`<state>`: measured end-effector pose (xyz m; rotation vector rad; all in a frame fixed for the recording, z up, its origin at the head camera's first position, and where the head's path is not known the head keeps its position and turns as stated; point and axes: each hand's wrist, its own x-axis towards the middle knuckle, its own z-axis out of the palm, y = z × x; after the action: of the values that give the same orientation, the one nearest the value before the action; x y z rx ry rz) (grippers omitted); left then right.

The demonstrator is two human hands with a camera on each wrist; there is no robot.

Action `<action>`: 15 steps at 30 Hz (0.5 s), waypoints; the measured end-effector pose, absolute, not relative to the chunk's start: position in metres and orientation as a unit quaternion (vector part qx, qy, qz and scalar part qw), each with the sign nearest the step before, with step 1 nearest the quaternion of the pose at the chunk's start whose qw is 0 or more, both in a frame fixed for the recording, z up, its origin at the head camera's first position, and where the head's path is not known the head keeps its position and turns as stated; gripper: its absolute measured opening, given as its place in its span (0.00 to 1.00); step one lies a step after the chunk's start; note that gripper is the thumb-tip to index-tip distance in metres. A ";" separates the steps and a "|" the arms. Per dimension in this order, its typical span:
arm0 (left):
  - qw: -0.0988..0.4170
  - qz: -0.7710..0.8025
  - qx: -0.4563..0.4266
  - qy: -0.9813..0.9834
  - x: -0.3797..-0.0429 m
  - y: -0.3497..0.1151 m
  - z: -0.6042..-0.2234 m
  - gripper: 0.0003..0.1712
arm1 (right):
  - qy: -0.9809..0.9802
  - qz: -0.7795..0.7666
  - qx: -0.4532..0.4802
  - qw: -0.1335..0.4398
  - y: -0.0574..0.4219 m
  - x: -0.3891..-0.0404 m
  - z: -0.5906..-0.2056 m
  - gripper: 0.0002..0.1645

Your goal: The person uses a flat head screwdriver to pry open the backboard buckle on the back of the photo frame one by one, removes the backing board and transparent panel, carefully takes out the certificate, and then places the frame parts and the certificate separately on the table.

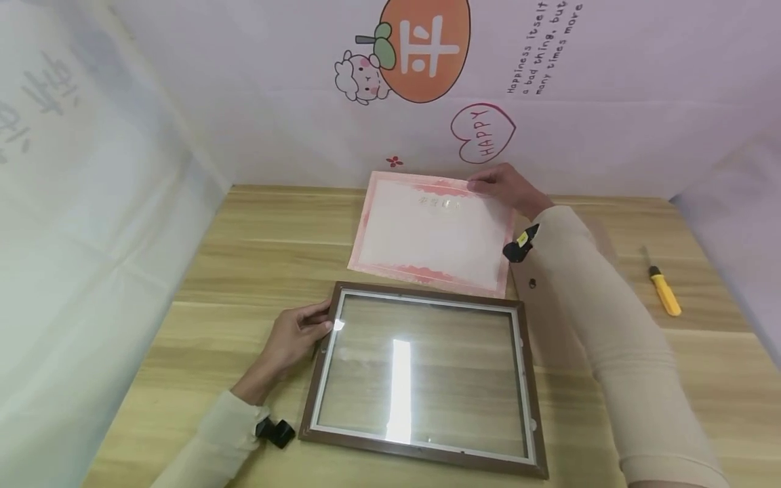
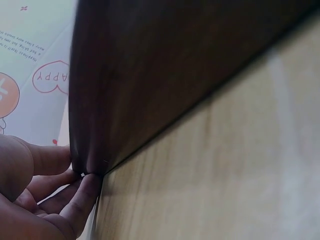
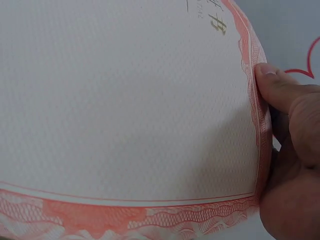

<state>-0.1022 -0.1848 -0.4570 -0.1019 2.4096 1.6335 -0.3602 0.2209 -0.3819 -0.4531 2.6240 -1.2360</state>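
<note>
A brown picture frame (image 1: 427, 455) with a white inner lip and a glass pane (image 1: 451, 386) lies on the table, nearest to me. My left hand (image 1: 293, 337) grips its far left corner; in the left wrist view the thumb and fingers of the left hand (image 2: 50, 200) pinch the frame's dark edge (image 2: 100, 100). Behind the frame is a white certificate (image 1: 436, 237) with a pink ornate border and gold characters. At its far right edge, my right hand (image 1: 509, 187) pinches the paper. The right wrist view shows the thumb on the printed side of the certificate (image 3: 135, 110), which bends slightly.
A yellow-handled screwdriver (image 1: 666, 293) lies on the right of the wooden table (image 1: 244, 257). Beside my right forearm sits a small dark piece (image 1: 532, 283). A printed white cloth (image 1: 274, 122) hangs behind the table, with more cloth at both sides.
</note>
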 end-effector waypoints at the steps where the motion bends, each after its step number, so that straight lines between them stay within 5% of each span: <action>1: 0.114 0.557 -0.033 0.822 -0.102 -0.185 -0.457 0.28 | 0.891 -0.413 -0.157 0.101 0.219 -0.360 -0.386 0.21; 15: 0.111 0.556 -0.042 0.823 -0.100 -0.183 -0.456 0.28 | 0.913 -0.365 -0.158 0.093 0.208 -0.358 -0.421 0.20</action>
<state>-0.1001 -0.1832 -0.4559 -0.1233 2.4158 1.6327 -0.3576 0.2082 -0.4209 -0.4701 2.7100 -1.0835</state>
